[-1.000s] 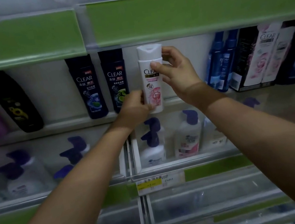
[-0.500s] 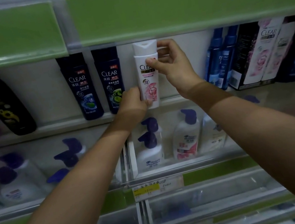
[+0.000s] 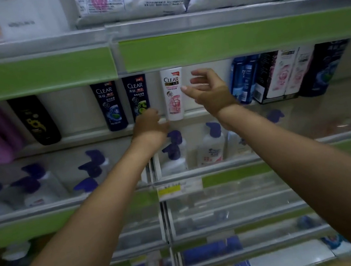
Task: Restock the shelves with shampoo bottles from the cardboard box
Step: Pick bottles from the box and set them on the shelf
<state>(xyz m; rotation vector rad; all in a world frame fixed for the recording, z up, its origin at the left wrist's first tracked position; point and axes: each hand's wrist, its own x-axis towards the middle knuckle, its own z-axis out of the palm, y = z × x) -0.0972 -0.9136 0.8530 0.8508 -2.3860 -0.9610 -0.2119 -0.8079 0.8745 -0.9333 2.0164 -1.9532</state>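
While the right hand [image 3: 210, 94] hangs with its fingers [image 3: 200, 74] spread and loose, holding nothing, its thumb tip sits just beside or barely against the right edge of the white Clear shampoo bottle [image 3: 173, 97], which stands upright with its long axis vertical on the shelf [image 3: 77, 139] next to two dark Clear bottles [image 3: 110, 106]. At the bottle's lower left corner the left hand [image 3: 148, 123] rests on the shelf edge, but whether its curled fingers touch or grip anything I cannot tell. Both hands flank the bottle closely, and it looks placed; no cardboard box is in view.
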